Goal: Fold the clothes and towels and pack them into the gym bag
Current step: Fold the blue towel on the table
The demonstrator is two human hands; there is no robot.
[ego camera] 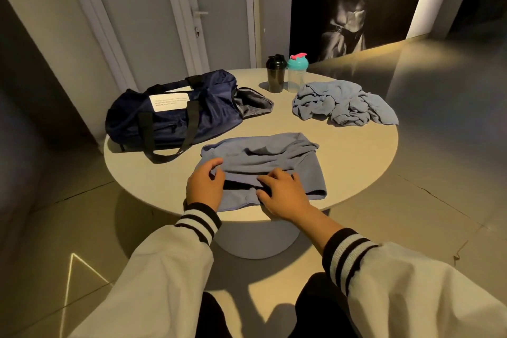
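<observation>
While I stand at a round table [356, 156], both of my hands work a blue-grey cloth [263, 156] that lies spread and partly folded on the near edge of the tabletop. My right hand [285, 197] lies on top of the cloth's near fold, its fingers [264, 179] stretched out leftward and pressing the fabric down, the thumb against the hem below them; it grips nothing. My left hand [204, 186] sits at the cloth's left edge, just beside my right, with its fingers curved and the thumb tucked close under them. Whether it has fabric pinched between them I cannot tell.

Beyond my left hand, touching nothing of the cloth, the navy gym bag [175, 115] lies on its side on the table, a white label on its flank, black straps trailing toward me and its end pocket gaping open to the right. Well beyond my right hand, a second blue-grey cloth [343, 104] sits crumpled in a heap at the table's far right. Between that heap and the bag, at the far edge, stand a black shaker bottle [275, 75] and, touching it on its right, a clear shaker with a teal lid [297, 74].
</observation>
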